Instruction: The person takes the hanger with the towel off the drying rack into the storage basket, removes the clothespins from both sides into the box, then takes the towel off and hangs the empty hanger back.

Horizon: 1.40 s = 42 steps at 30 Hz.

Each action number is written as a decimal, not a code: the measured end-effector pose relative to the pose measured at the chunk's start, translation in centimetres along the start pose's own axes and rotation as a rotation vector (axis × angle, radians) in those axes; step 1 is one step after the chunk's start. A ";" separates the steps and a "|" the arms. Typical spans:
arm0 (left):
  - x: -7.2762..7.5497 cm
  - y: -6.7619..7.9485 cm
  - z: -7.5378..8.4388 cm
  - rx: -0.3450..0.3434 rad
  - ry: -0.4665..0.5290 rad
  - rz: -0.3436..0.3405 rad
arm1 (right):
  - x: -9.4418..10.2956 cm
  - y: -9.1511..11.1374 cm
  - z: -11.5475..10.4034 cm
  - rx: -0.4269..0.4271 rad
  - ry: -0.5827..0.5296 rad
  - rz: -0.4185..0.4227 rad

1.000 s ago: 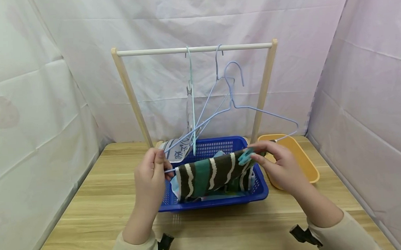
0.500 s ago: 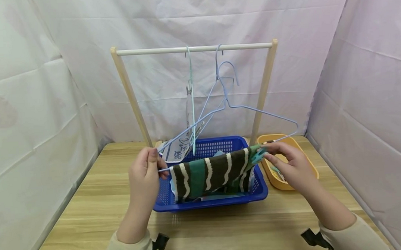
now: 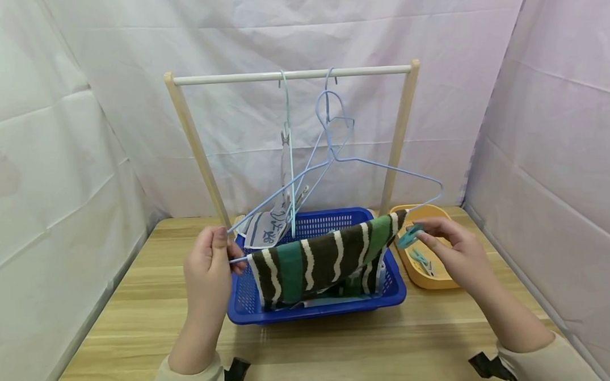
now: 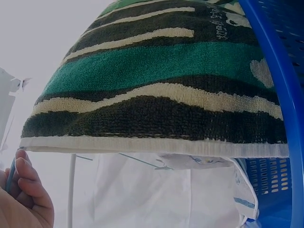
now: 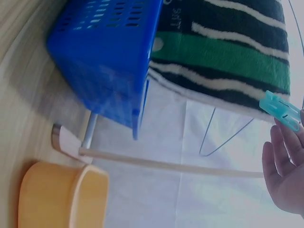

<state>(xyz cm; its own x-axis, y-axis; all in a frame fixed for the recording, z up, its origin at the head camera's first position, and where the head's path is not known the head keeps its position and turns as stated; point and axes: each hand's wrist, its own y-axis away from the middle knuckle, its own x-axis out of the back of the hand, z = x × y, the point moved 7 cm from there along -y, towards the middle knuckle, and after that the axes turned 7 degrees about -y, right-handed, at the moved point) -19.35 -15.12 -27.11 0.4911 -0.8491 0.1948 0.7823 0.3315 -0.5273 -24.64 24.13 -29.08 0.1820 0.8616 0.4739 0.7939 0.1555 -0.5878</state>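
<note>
In the head view, my left hand (image 3: 208, 268) grips the left end of a light-blue wire clothes hanger (image 3: 385, 165), whose hook points up. A striped towel (image 3: 318, 264) in dark brown, green and cream is draped over the hanger's bottom bar. Its lower part hangs into a blue basket (image 3: 315, 315). My right hand (image 3: 453, 252) pinches a teal clothespin (image 3: 410, 236) beside the towel's upper right corner. The right wrist view shows the clothespin (image 5: 280, 110) right at the towel's edge (image 5: 256, 111). White hemming runs along the towel's near side (image 4: 142, 144) in the left wrist view.
A drying rack with a white rail (image 3: 228, 78) and wooden posts stands behind the basket. Two hangers hang from it, one with a grey-and-white cloth (image 3: 268, 229). A yellow bin (image 3: 432, 284) with clothespins (image 3: 421, 260) sits to the right on the wooden table (image 3: 136, 311).
The hanger and towel have shifted left with my left hand. My right hand has moved right with the clothespin, from over the towel to beside its corner, uncovering the clothespins in the bin.
</note>
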 end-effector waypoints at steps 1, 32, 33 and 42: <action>0.0 0.0 0.0 -0.003 0.006 0.005 | 0.1 0.0 0.2 -0.004 -0.001 0.001; 0.5 0.2 -0.3 0.067 0.059 0.009 | 1.2 1.5 11.0 -0.212 0.128 -0.067; 0.5 0.2 -0.3 0.071 0.061 0.009 | 1.2 1.5 11.2 -0.216 0.138 -0.071; 0.2 0.2 -0.5 0.086 0.072 0.002 | 1.2 1.7 13.2 -0.261 0.226 -0.151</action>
<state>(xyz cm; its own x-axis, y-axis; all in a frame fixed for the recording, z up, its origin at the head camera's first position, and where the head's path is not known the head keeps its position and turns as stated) -19.28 -15.43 -27.54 0.4664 -0.8747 0.1316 0.8127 0.3650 -0.4543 -30.71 31.84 -38.18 0.1520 0.7054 0.6923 0.9375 0.1189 -0.3270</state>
